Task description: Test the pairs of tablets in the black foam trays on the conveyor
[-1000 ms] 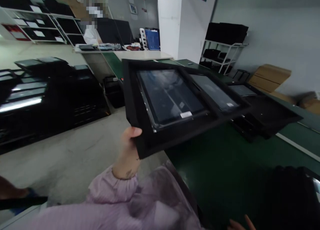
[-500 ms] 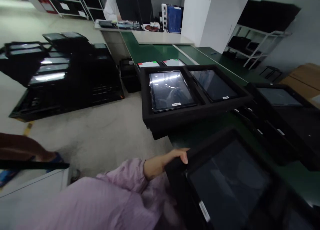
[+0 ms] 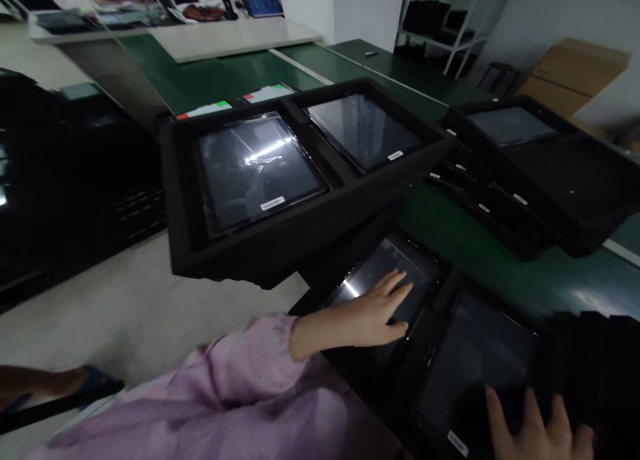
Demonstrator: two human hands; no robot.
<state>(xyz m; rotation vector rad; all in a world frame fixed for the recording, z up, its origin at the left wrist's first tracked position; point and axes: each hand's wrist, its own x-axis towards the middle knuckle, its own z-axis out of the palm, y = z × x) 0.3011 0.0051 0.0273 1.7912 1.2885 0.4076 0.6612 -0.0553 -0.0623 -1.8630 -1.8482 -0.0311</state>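
My left hand (image 3: 375,307) lies with fingers spread on the glass of a dark display panel (image 3: 385,273), set in a black foam tray (image 3: 370,320) on the green bench. My right hand (image 3: 535,427) rests at the bottom right, fingers apart, on a second panel (image 3: 475,360) in that tray. Neither hand grips anything. Just beyond them, a black foam tray (image 3: 295,227) holds two glass panels with small white labels. It juts past the bench edge over the floor. A similar tray (image 3: 540,173) lies to the right.
Stacked black trays (image 3: 75,180) stand on the concrete floor at left. The green bench (image 3: 240,73) runs ahead to a white desk (image 3: 225,33), with label sheets (image 3: 203,110) behind the tray. A metal shelf (image 3: 440,20) and cardboard boxes (image 3: 575,73) stand at the far right.
My left hand has let go of the near tray's edge and now lies flat on a panel. That tray sits lower, my right hand has come into view on it, and the view has tilted.
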